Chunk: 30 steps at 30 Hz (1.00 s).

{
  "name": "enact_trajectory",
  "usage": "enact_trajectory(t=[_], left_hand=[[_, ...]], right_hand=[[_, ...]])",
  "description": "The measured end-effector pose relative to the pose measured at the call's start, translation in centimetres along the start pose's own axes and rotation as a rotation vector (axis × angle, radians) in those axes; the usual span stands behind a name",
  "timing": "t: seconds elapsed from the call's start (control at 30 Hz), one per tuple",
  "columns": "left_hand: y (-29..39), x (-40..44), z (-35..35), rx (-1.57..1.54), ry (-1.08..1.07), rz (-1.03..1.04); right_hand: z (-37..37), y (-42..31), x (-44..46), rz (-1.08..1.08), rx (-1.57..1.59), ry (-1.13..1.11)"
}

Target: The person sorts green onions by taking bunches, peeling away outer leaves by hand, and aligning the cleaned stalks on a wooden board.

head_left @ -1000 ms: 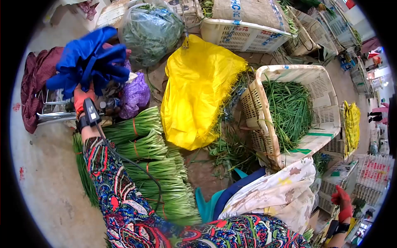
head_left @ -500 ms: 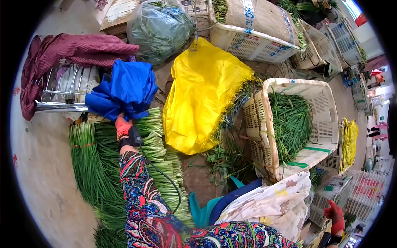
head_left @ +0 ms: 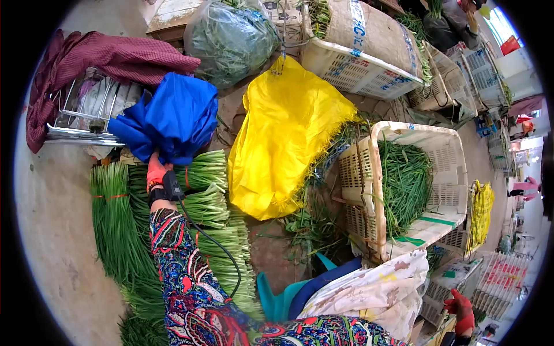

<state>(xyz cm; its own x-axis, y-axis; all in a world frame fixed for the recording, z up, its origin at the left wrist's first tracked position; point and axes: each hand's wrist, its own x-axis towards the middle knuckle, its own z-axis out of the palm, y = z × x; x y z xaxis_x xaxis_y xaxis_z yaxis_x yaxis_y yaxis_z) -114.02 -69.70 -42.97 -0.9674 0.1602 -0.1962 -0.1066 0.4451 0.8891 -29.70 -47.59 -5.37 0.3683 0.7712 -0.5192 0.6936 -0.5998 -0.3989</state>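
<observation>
My left hand (head_left: 157,173), in a red glove, grips the lower edge of a bunched blue cloth (head_left: 183,115). The fingertips are hidden in its folds. Under and beside that hand lie tied bundles of long green stalks (head_left: 115,219), leafy ends towards the left and pale ends (head_left: 210,207) towards the right. A black device with a cable is strapped at the wrist. Far off at the lower right, my right hand (head_left: 460,308), also red-gloved, hangs in the air with its fingers apart and nothing in them.
Beyond the blue cloth stands a metal rack (head_left: 86,115) draped with a maroon cloth (head_left: 115,55). A yellow sack (head_left: 283,144) lies mid-floor. A white crate (head_left: 378,190) holds loose greens (head_left: 407,179). Near me are a teal stool (head_left: 277,297) and a pale patterned cloth (head_left: 369,288).
My left hand and the blue cloth have shifted slightly left and up in view, and the cloth's folds have changed. My right hand has moved a little left and down. The view has tilted slightly.
</observation>
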Motion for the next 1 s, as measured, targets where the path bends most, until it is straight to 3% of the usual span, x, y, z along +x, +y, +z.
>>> enact_trajectory(t=[0.03, 0.07, 0.17, 0.23, 0.27, 0.37, 0.4, 0.47, 0.57, 0.7, 0.77, 0.83, 0.9, 1.0], left_hand=[[1.0, -1.3, -0.1, 0.39, -0.04, 0.263], [1.4, -1.2, 0.2, 0.461, 0.001, 0.271], [-0.1, -1.4, 3.4, 0.365, 0.061, 0.219], [-1.0, -2.3, 5.8, 0.408, 0.156, 0.385], [-8.9, 2.7, 9.1, -0.037, 0.069, 0.282], [-1.7, -1.2, 6.6, 0.364, 0.178, 0.488], [-0.9, -0.2, 6.2, 0.368, 0.238, 0.544], [-3.0, 6.1, 4.8, 0.356, 0.13, 0.487], [3.3, 5.7, 1.8, 0.617, 0.047, 0.367], [2.5, 2.9, 1.8, 0.879, -0.056, 0.313], [1.1, 2.3, 2.9, 0.891, -0.039, 0.354], [-4.9, 8.2, 4.5, 0.716, 0.094, 0.61], [3.0, 5.7, 4.0, 0.651, 0.052, 0.348], [5.5, 4.2, 4.7, 0.676, 0.16, 0.378]], right_hand=[[0.0, -0.1, 0.0, -0.019, 0.001, -0.03], [-0.2, -0.1, 0.5, 0.006, -0.032, -0.008], [-0.9, -0.2, 1.6, 0.042, -0.033, 0.005], [0.0, -0.7, 0.7, -0.019, -0.028, -0.009], [0.2, -0.8, 0.4, -0.05, -0.024, -0.011], [-0.9, 1.9, 2.1, 0.07, 0.012, -0.068], [-1.3, 2.6, 2.5, 0.093, 0.029, -0.067], [-2.2, 3.0, 3.2, 0.139, 0.003, -0.036], [-1.3, 1.0, 1.1, 0.069, -0.025, -0.018], [0.9, -1.7, -2.5, -0.058, -0.049, -0.037], [2.7, -3.5, -4.7, -0.042, -0.084, -0.006], [1.7, -1.8, -4.7, -0.03, -0.045, -0.024], [0.6, -1.5, -5.3, 0.011, -0.075, 0.011], [-0.6, -1.4, -6.0, -0.004, -0.052, 0.076]])
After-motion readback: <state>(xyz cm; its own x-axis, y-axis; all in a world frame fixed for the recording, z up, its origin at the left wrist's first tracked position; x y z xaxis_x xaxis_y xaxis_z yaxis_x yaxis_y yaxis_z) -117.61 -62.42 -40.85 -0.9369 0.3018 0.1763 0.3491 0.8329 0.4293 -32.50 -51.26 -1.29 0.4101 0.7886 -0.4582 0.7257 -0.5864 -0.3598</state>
